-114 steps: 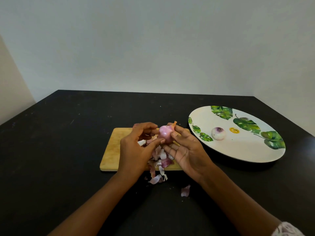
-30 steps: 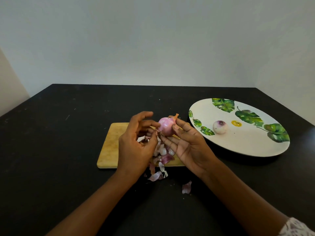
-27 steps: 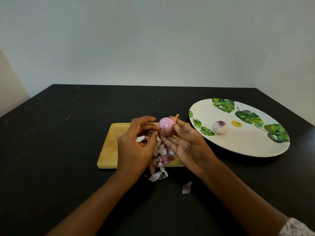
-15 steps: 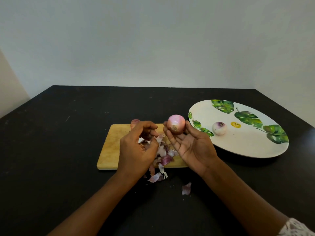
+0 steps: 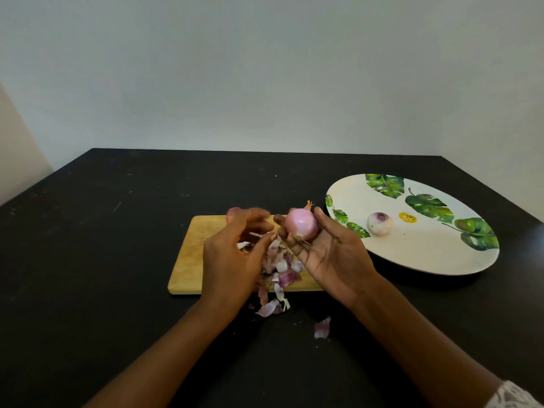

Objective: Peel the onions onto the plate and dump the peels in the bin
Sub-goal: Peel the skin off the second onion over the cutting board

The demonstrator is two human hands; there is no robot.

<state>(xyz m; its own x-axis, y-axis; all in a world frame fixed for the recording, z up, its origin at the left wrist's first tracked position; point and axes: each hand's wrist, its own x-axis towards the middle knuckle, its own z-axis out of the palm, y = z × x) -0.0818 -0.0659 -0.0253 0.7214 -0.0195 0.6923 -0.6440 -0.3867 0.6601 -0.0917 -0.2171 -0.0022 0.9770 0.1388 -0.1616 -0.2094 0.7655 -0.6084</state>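
My right hand (image 5: 332,254) holds a pink, partly peeled onion (image 5: 300,224) in its fingertips above the wooden cutting board (image 5: 194,254). A dry orange tip sticks up from the onion and its root end faces me. My left hand (image 5: 235,260) hovers just left of the onion with blurred, loosely curled fingers that hold nothing I can see. A pile of purple and white peels (image 5: 279,266) lies on the board under both hands. One peeled onion (image 5: 379,222) rests on the white leaf-patterned plate (image 5: 426,254) at the right.
The black table (image 5: 88,260) ends at a grey wall behind. A few peels (image 5: 269,307) spill off the board's near edge, and a single peel (image 5: 322,328) lies alone on the table. Another onion (image 5: 234,212) peeks out behind my left hand.
My right hand has turned the onion so the root end points down toward me and the orange tip is up. My left hand's fingers have spread and moved toward the onion.
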